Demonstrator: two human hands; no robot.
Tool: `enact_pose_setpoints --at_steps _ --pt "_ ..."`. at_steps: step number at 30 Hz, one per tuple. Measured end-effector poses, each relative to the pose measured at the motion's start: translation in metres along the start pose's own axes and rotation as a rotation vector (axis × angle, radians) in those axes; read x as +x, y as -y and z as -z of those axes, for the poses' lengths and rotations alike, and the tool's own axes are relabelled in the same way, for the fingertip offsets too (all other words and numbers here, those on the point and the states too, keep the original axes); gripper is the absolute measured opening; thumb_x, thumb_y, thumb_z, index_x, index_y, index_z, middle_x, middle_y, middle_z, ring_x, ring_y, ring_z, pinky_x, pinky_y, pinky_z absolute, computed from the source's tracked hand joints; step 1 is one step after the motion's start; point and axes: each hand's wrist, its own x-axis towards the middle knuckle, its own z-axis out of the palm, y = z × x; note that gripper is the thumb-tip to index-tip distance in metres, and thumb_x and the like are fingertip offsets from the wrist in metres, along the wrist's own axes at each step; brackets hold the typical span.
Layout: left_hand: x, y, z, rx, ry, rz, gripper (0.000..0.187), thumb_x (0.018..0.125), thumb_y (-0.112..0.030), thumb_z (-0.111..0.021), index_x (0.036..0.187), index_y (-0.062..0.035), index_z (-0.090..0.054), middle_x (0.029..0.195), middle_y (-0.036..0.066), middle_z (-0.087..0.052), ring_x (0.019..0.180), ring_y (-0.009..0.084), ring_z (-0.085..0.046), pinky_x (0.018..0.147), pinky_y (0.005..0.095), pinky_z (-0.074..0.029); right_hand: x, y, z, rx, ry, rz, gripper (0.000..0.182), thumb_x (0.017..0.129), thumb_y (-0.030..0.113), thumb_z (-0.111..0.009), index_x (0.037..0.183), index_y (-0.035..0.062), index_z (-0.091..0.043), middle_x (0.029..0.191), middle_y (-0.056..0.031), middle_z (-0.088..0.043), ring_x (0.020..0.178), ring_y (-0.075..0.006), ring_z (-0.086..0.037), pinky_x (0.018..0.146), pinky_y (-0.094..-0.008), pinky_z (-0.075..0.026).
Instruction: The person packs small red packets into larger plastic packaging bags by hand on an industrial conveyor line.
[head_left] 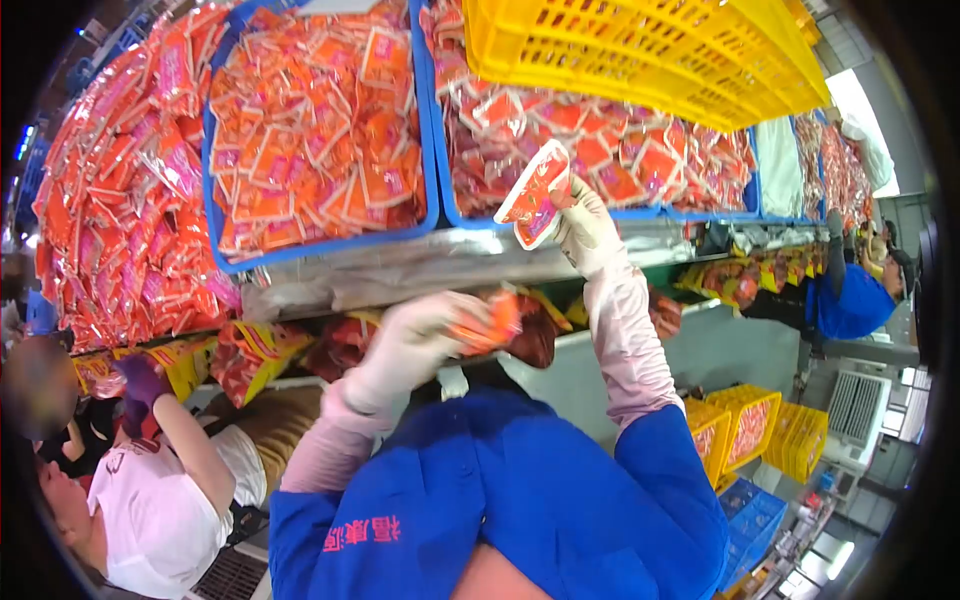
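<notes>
Basically a carry step by my read: both hands loaded, neither packet set down. Right hand [585, 228] pinches a red-and-white packet [530, 203] by one end, held up in front of the right-hand tray [447, 190]. Left hand [422, 330] is curled around an orange-red packet [490, 322], lower and nearer the chest, in front of a dark red bag [537, 340] in the row below the trays. Next move calls for a firm right pinch, since it only has one end, and room below the yellow crate [650, 60] overhanging the tray. Left needs a controlled release; loose film could cling.

Poor visibility: left fingers and their packet are smeared, so it may be more than one piece. That packet covers part of the dark red bag; can't tell how its mouth stands. Crate is cut off at the top and blocks part of the tray's contents. Co-worker's purple-gloved hand [145, 380], far left: can't tell what it grips.
</notes>
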Motion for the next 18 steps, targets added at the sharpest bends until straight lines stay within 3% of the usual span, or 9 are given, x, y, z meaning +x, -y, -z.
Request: enact_pose_setpoints --at_steps 2,3,5,7,9,12,13,16,18 --pt "-0.01 0.032 -0.034 0.386 0.237 -0.131 0.024 0.081 -0.003 -0.068 0.104 -0.0027 -0.071 0.103 0.011 -0.069 0.105 0.0256 -0.065 0.098 0.0411 -0.05 -0.036 -0.008 -0.017 -0.054 -0.046 -0.012 0.029 0.099 0.018 -0.066 0.122 0.0037 -0.058 0.107 -0.006 -0.071 0.09 -0.0123 -0.069 0.078 -0.0321 -0.06" --pt "-0.018 0.049 -0.041 0.378 0.229 -0.127 0.024 0.081 -0.003 -0.068 0.104 -0.0027 -0.071 0.103 0.011 -0.069 0.105 0.0256 -0.065 0.098 0.0411 -0.05 -0.049 -0.012 -0.021 -0.284 -0.053 0.013 0.028 0.099 0.019 -0.066 0.121 0.0035 -0.059 0.104 -0.0058 -0.071 0.086 -0.0108 -0.067 0.074 -0.0304 -0.058" --pt "-0.029 0.073 -0.047 1.149 0.197 -0.173 0.034 0.076 -0.016 -0.077 0.107 -0.0044 -0.07 0.102 0.012 -0.068 0.11 0.0306 -0.063 0.11 0.0475 -0.042 -0.069 -0.02 -0.026 -0.738 -0.034 0.084 0.026 0.099 0.023 -0.067 0.114 0.0026 -0.061 0.094 -0.0039 -0.069 0.076 -0.0074 -0.06 0.067 -0.0278 -0.05" --pt "-0.046 0.061 -0.032 1.234 0.3 -0.114 0.035 0.078 -0.019 -0.075 0.11 -0.0043 -0.069 0.102 0.011 -0.067 0.112 0.0299 -0.061 0.112 0.0476 -0.04 -0.091 -0.021 -0.05 -1.112 -0.022 -0.063 0.023 0.093 0.024 -0.073 0.099 0.0036 -0.066 0.083 -0.0062 -0.067 0.071 -0.0084 -0.059 0.063 -0.0281 -0.049" --pt "-0.06 0.063 -0.015 1.479 0.478 -0.161 0.025 0.083 -0.019 -0.066 0.103 -0.0037 -0.071 0.093 0.01 -0.068 0.103 0.0273 -0.064 0.114 0.0477 -0.039 -0.096 -0.047 -0.046 -1.53 0.372 0.04 0.014 0.088 0.012 -0.069 0.1 0.0052 -0.067 0.091 -0.012 -0.071 0.078 -0.0204 -0.068 0.067 -0.0348 -0.054" --pt "-0.062 0.065 -0.002 1.428 0.514 -0.145 0.016 0.082 -0.017 -0.061 0.087 -0.006 -0.07 0.08 0.007 -0.066 0.088 0.024 -0.065 0.114 0.0494 -0.038 -0.098 -0.101 -0.07 -1.955 0.737 -0.033 0.017 0.09 0.014 -0.059 0.102 0.0084 -0.07 0.089 -0.0119 -0.071 0.08 -0.0368 -0.069 0.072 -0.0455 -0.056" --pt "-0.066 0.077 0.001 1.405 0.331 -0.322 0.009 0.078 -0.015 -0.061 0.074 -0.0092 -0.066 0.069 0.005 -0.062 0.077 0.0221 -0.064 0.113 0.0495 -0.04 -0.09 -0.118 -0.079 -1.97 0.744 -0.208 0.018 0.091 0.017 -0.059 0.103 0.0103 -0.071 0.095 -0.0121 -0.073 0.087 -0.0339 -0.071 0.073 -0.045 -0.057" --pt "-0.058 0.047 -0.001 1.313 0.256 -0.361 0.004 0.076 -0.014 -0.06 0.072 -0.0125 -0.061 0.068 0.003 -0.058 0.076 0.0213 -0.064 0.11 0.049 -0.043 -0.061 -0.207 -0.054 -1.689 0.613 -0.749 0.026 0.094 0.026 -0.056 0.111 0.0142 -0.073 0.107 -0.0109 -0.075 0.099 -0.0297 -0.073 0.078 -0.0448 -0.059" --pt "-0.073 0.06 -0.007 1.356 0.297 -0.352 0.004 0.075 -0.014 -0.061 0.071 -0.0131 -0.06 0.069 0.003 -0.058 0.076 0.021 -0.064 0.11 0.0497 -0.042 -0.061 -0.33 0.032 -1.782 0.748 -0.65 0.028 0.095 0.027 -0.056 0.113 0.0144 -0.072 0.109 -0.0114 -0.075 0.101 -0.03 -0.073 0.08 -0.0444 -0.058"
